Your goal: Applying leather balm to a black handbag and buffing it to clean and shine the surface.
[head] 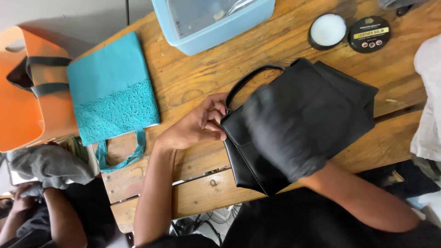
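I'm working at a worn wooden plank table [193, 78], my left hand [195, 128] pinching the black handbag's [340, 105] edge in the middle, right hand [280, 133] buried in a blurry black cloth, so can't tell its fingers

Black handbag [321, 105] smooth matt leather; table [193, 78] rough wood w/ grain; teal bag [112, 87] cloth.

Right hand [280, 138] hidden inside blurred black cloth [275, 124]; blue plastic tub [216, 27] cut by top edge; white cloth [429, 101] cut right.
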